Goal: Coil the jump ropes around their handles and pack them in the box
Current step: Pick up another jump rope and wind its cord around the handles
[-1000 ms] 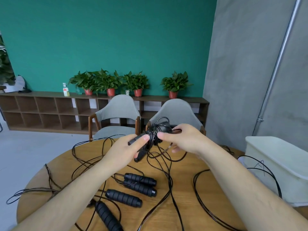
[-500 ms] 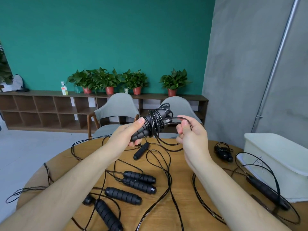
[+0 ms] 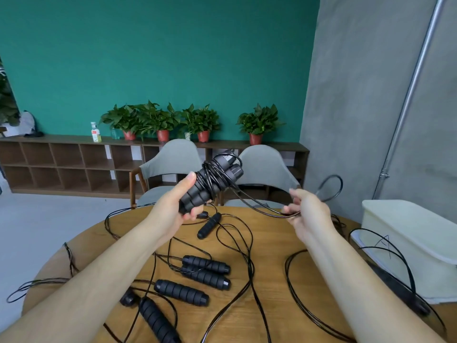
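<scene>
Left hand (image 3: 173, 209) gripping rope-wrapped handles (image 3: 210, 184), right hand (image 3: 306, 211) pinching the loose rope end (image 3: 259, 204), white box (image 3: 410, 241) at right

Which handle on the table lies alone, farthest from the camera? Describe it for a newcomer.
On the round wooden table, look just below the left hand. The lone handle lies there tilted, apart from the handles clustered nearer the camera.

Bright even light; edges bowed (wide-angle).

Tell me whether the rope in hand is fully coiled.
Not fully. Turns wrap the held handles in the left hand, but a loose rope tail runs to the right hand.
</scene>
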